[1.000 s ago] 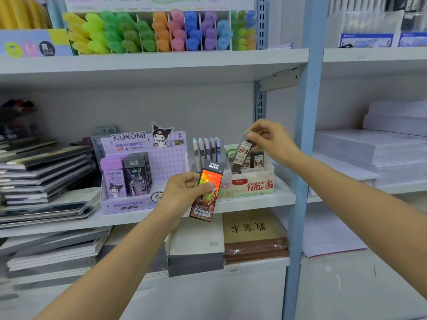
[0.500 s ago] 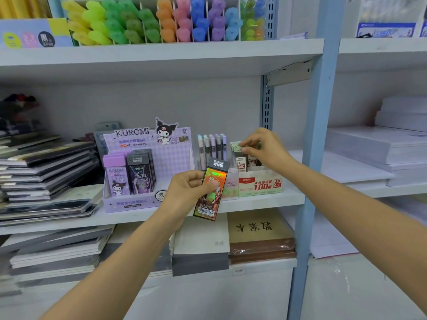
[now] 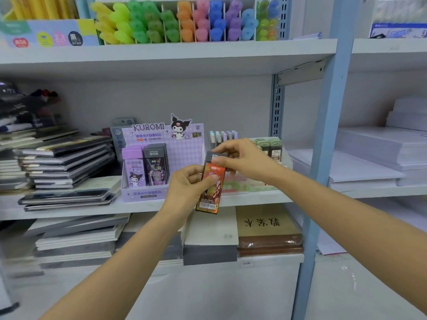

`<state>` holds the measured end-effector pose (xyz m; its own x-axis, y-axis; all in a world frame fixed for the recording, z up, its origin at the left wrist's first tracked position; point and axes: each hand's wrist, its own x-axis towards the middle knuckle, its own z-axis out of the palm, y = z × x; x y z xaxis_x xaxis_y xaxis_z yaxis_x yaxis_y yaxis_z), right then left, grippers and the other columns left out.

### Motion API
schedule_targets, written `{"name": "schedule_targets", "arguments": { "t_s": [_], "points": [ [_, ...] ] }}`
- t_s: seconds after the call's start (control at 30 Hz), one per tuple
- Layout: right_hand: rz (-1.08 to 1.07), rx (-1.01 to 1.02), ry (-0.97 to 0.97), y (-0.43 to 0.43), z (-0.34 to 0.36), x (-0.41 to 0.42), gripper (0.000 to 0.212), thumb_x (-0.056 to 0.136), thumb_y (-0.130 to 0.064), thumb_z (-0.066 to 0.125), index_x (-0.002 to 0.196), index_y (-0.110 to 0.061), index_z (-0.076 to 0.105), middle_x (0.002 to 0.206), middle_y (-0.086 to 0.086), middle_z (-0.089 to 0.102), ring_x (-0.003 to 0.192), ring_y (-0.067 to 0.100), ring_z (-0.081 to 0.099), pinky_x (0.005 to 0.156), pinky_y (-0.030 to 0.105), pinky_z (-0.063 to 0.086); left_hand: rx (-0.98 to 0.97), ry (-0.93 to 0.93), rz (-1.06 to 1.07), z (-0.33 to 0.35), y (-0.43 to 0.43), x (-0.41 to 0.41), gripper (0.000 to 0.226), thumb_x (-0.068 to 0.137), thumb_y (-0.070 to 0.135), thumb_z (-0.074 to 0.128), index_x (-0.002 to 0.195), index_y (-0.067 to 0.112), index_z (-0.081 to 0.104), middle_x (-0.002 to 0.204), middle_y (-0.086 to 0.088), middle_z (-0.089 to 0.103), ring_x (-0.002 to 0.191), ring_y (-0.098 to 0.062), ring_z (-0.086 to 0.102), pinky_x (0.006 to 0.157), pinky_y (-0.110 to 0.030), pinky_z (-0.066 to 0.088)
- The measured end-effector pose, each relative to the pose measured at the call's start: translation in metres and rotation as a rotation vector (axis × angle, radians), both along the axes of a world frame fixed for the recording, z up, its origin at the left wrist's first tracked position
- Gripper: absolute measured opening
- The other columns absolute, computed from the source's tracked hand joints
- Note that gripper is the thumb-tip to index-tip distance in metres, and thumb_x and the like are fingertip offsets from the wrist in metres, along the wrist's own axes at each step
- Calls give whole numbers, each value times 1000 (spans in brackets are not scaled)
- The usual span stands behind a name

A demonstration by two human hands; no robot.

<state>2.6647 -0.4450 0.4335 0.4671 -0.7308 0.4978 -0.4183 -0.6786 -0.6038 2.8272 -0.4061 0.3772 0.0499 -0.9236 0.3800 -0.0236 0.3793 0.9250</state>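
A slim orange-and-black lead refill case (image 3: 210, 195) with a dark cap and a barcode at its foot is upright in front of the middle shelf. My left hand (image 3: 187, 190) grips its lower left side, thumb across the front. My right hand (image 3: 242, 159) pinches the case's top end at the cap. Behind my right hand stands a white display box (image 3: 270, 148) holding several small dark lead cases. To the left is the purple Kuromi display box (image 3: 161, 167) with purple and black cases in it.
Stacked dark notebooks (image 3: 62, 167) fill the left of the middle shelf (image 3: 254, 199). Highlighters (image 3: 184, 21) line the top shelf. Pads and a brown book (image 3: 268, 229) lie on the shelf below. A blue upright post (image 3: 323, 158) stands on the right, with white paper stacks (image 3: 379, 153) beyond it.
My right hand has put the small dark case down in the white box, let go and come left onto the top of the orange case. My left hand kept holding that case.
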Motion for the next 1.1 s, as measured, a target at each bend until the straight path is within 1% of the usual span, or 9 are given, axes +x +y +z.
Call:
{"name": "schedule_targets", "arguments": {
  "t_s": [0.07,0.2,0.33,0.43,0.6,0.83,0.93,1.03,1.1],
  "points": [
    [18,18,-41,0,4,10,17,93,-16,62,107,-6,64,87,12,65,69,14,59,60,30,54,-47,-68,133,-4,3,17,17,87,14,70,103,12,63,85,-6,75,76,-17,71,69,-30,56],
    [-113,-133,-48,-13,17,34,21,99,-21,52,113,-7,58,101,10,68,84,19,62,75,38,51,-234,-531,459,-21,9,67,27,90,20,64,116,21,57,111,8,62,101,-12,58,82,-27,46],
    [-208,-281,23,-36,28,63,20,98,-20,51,113,-6,57,106,14,67,96,30,61,83,45,48,-247,-1046,507,-40,9,104,57,90,26,63,143,15,42,144,-3,47,134,-22,40,107,-35,33],
    [-234,-319,75,-52,26,85,19,98,-20,52,113,-9,55,104,14,68,93,31,61,78,42,49,-226,-1316,542,-52,6,114,67,94,38,55,151,18,27,155,-2,31,146,-21,20,117,-36,15],
    [-267,-366,199,-71,16,107,21,98,-15,51,118,-12,56,109,14,66,97,32,60,77,37,46,-300,-1337,608,-56,4,113,58,93,39,54,145,18,38,142,-1,45,136,-22,35,117,-44,15],
    [-223,-265,428,-83,22,106,22,102,-17,43,118,-10,56,115,15,63,95,26,53,74,29,36,-358,-1330,621,-62,3,116,59,89,34,60,143,17,42,134,-4,52,128,-25,44,115,-47,24],
    [-213,-259,478,-85,28,111,27,102,-18,42,125,-9,53,122,16,61,107,32,54,81,32,41,-366,-1320,640,-62,3,115,57,88,34,61,140,16,46,130,-4,55,124,-25,47,113,-49,28],
    [-238,-292,449,-87,24,121,24,102,-18,43,121,-9,55,120,17,62,107,34,55,88,40,45,-373,-1319,649,-61,3,115,55,89,34,60,139,17,47,128,-3,55,121,-25,48,111,-49,30],
    [-235,-281,461,-89,23,124,24,101,-18,44,120,-10,56,116,16,63,99,30,55,83,37,44,-380,-1315,652,-61,2,115,55,88,34,61,138,16,48,126,-3,57,119,-26,50,110,-50,32]
  ]
}}
